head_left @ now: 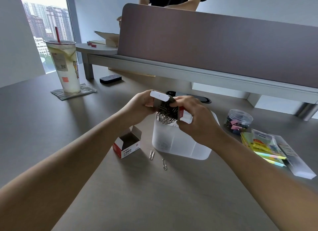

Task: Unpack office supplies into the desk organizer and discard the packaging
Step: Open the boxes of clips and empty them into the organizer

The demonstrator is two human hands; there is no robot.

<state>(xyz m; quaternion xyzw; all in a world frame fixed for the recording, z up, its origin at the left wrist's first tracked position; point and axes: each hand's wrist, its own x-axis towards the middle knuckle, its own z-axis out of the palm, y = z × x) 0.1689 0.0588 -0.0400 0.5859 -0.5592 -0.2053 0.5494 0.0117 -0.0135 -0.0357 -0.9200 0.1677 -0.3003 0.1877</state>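
Well, we sit at a broad brown desk (51, 120) with a mauve partition screen (215, 48) across its far side, and another person's arm (182, 5) shows above it. Far left, a tall plastic drink cup (66, 67) with a red straw stands on a grey coaster (86, 91). Before us is the frosted desk organizer (180, 144), upright, its inner dividers faintly visible. Our left hand (139, 105) grips the white open flap end of a paper clip box (160, 98), and our right hand (197, 120) curls round its red-and-white other end; the box is tipped over the organizer's rear left compartment, with a tangle of paper clips (167, 114) spilling from it into that section. Right of the organizer lie a stack of coloured sticky notes (263, 149) and a clear tub of binder clips (238, 121). Left of it stands a second open box (127, 143), flaps up. Two loose clips (152, 154) lie on the desk just before the organizer.
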